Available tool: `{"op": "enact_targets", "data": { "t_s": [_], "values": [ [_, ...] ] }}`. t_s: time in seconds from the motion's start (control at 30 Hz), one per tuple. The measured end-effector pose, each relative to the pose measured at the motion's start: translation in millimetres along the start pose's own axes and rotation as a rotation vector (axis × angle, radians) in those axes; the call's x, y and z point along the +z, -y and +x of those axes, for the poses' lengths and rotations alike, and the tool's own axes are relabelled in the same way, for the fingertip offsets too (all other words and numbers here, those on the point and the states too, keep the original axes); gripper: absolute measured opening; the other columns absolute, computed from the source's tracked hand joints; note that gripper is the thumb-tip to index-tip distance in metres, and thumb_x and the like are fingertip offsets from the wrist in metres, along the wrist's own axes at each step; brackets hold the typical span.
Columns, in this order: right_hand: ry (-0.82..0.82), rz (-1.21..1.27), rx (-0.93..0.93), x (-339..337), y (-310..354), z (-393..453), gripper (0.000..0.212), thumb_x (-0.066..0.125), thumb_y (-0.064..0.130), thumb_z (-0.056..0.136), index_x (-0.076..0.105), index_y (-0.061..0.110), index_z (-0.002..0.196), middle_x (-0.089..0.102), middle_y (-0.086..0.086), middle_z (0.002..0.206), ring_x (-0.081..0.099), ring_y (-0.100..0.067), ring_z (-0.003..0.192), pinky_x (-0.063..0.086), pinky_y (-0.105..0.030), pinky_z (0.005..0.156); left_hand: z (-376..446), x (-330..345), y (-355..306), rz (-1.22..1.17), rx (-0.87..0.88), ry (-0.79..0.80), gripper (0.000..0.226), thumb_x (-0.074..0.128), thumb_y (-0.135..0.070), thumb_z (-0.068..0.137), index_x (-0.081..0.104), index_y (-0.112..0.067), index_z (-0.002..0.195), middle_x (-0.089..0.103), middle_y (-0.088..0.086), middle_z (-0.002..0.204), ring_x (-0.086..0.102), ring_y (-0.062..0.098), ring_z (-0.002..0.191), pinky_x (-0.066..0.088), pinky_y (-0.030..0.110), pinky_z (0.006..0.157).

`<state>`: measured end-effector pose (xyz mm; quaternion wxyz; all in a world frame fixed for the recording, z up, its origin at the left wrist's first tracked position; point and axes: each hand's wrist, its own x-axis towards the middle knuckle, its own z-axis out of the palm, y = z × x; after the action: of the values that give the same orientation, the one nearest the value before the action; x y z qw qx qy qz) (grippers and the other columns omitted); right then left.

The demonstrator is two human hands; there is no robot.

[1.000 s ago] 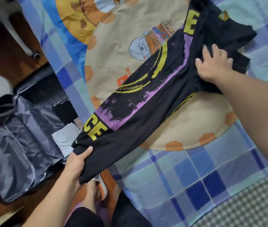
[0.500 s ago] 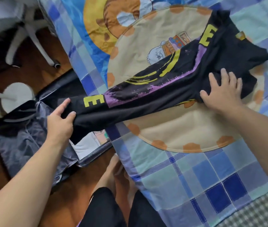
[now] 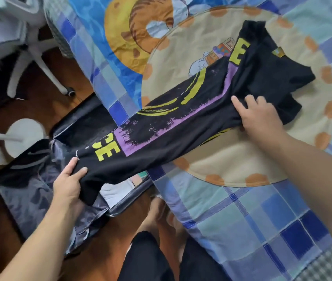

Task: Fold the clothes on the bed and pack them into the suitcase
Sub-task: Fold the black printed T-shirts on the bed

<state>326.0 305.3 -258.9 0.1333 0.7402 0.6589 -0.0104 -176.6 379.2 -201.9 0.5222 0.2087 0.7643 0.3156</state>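
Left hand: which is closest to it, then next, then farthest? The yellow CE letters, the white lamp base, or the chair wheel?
From the left hand, which grips the black shirt's end:
1. Yellow CE letters, just up and right on the shirt.
2. White lamp base, up and left on the floor.
3. Chair wheel, farthest, up by the bed's edge.

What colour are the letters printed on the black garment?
Yellow letters beside a purple band, in the head view.
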Motion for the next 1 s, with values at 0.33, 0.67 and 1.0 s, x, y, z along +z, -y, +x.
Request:
{"op": "enact_targets", "data": {
  "t_s": [0.33, 0.67, 1.0],
  "values": [
    [0.534, -0.227, 0.303, -27, -19, -81, 0.085, 0.044, 0.010, 0.093, -0.009, 0.012, 0.159, 0.055, -0.003, 0.097, 0.056, -0.023, 0.081, 0.037, -0.035, 0.070, -11, 99, -98, 0.003, 0.236, 0.302, 0.057, 0.061, 0.001, 0.093, 0.058, -0.029, 0.142, 0.067, 0.002, 0.132, 0.068, 0.020, 0.095, 0.059, 0.040, 0.090],
    [0.059, 0.245, 0.185, -27, 24, -53, 0.072, 0.056, 0.028, 0.075, 0.052, 0.015, 0.145, 0.057, -0.009, 0.099, 0.060, -0.031, 0.077, 0.052, -0.042, 0.070, 122, 146, -251, 0.540, 0.605, 0.324, 0.069, 0.068, -0.006, 0.088, 0.049, -0.032, 0.149, 0.063, -0.003, 0.137, 0.065, 0.019, 0.117, 0.051, 0.044, 0.105],
    [0.029, 0.531, 0.792, -42, 0, 22, 0.054, 0.049, 0.035, 0.100, 0.040, 0.013, 0.148, 0.035, -0.014, 0.149, 0.035, -0.040, 0.130, 0.035, -0.052, 0.107, 186, 172, -242, 1.302, 0.936, 0.285, 0.076, 0.055, -0.004, 0.082, 0.037, -0.016, 0.154, 0.035, 0.009, 0.157, 0.039, 0.034, 0.141, 0.038, 0.046, 0.113]
  ]
}}
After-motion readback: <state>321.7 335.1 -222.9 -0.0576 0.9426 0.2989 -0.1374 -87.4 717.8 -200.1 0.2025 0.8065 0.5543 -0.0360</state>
